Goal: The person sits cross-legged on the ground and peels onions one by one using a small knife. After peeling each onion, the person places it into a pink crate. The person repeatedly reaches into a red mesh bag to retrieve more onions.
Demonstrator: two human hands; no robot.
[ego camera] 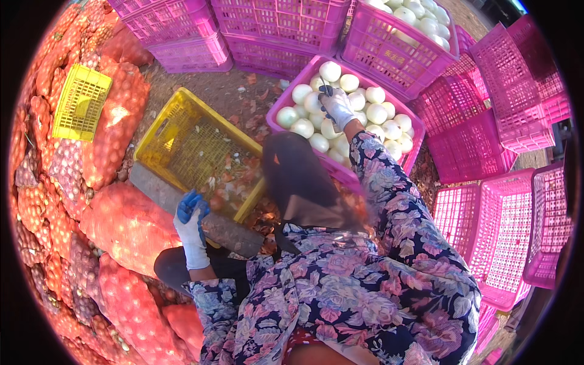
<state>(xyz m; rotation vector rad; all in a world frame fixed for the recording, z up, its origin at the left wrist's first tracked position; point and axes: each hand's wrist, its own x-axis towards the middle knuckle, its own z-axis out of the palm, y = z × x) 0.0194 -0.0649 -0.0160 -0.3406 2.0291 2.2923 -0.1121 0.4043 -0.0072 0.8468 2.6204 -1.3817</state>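
Observation:
My right hand [336, 106], in a white glove with dark fingertips, is over peeled white onions [377, 113] heaped in a pink plastic crate [280, 102]. A thin dark tool, perhaps a knife, sticks up from its fingers. My left hand [191, 219], in a white glove with blue fingers, is raised by the near rim of a yellow plastic crate [203, 107]; its fingers look curled, and whether they hold anything does not show. Onion skins and scraps [228, 182] lie in the yellow crate, whose near side rests by a grey board or beam [157, 187].
Red mesh sacks of onions [132, 223] pile up on the left, with a small yellow crate [83, 102] on them. Stacked pink crates [283, 23] stand ahead, one full of peeled onions [406, 16]. More pink crates [502, 237] stand at the right. Loose skins litter the ground.

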